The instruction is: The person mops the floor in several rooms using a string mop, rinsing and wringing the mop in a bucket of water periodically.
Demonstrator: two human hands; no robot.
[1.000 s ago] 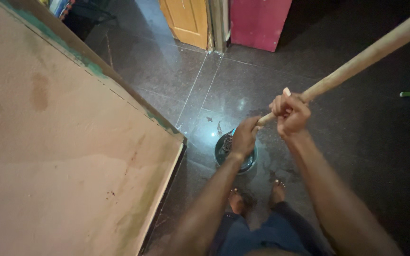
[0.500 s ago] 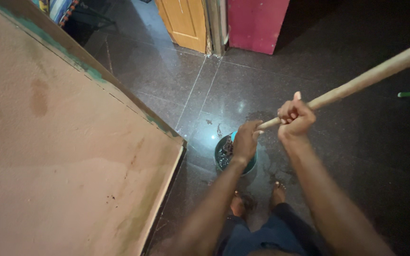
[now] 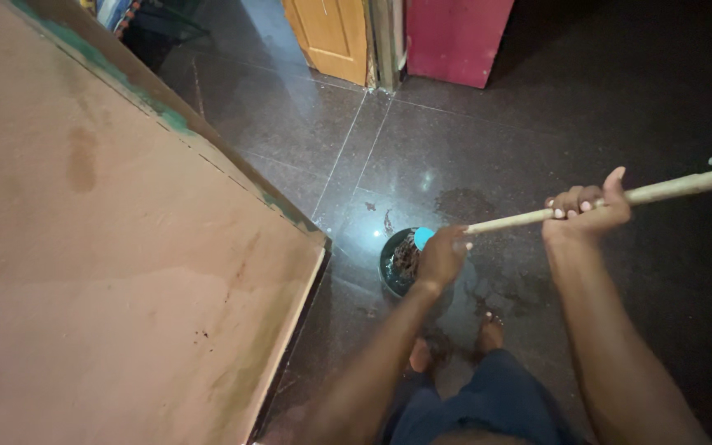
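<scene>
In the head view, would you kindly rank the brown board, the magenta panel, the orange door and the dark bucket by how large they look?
1. Brown board, by far the largest, though nearest the camera.
2. Magenta panel.
3. Orange door; both are cropped, so the order is unsure.
4. Dark bucket, partly hidden by the left hand.

Room dim. Glossy floor tiles (image 3: 455, 132) show small white glare spots just beside the dark bucket (image 3: 397, 262). Far from the bucket, right-side floor falls into shadow. Slight softness, wide-angle stretching at edges.
</scene>
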